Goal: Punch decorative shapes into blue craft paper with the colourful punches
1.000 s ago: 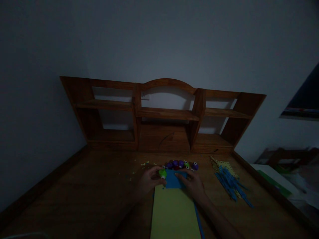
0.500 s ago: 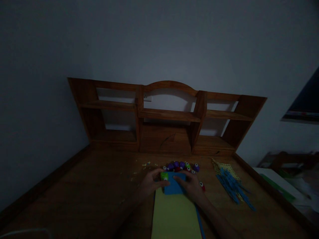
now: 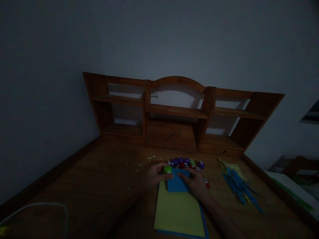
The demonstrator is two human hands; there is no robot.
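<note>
the blue sheet (image 3: 178, 183) looks like smooth, matt paper, as does the yellow sheet (image 3: 179, 212) at its six o'clock. at its ten, the green piece (image 3: 167, 169) seems plastic. table (image 3: 99, 172) and twelve-o'clock shelf (image 3: 174, 109) are dull-finished wood.

The blue sheet (image 3: 177, 182), a plain, roughly rectangular piece, is held up over the middle of the counter (image 3: 104, 186), well apart from its left and right edges, its broad face showing. A small, boxy, bright green piece (image 3: 167, 169) sits at the sheet's upper left corner; in this dimness, whether it grips the sheet is unclear.
</note>
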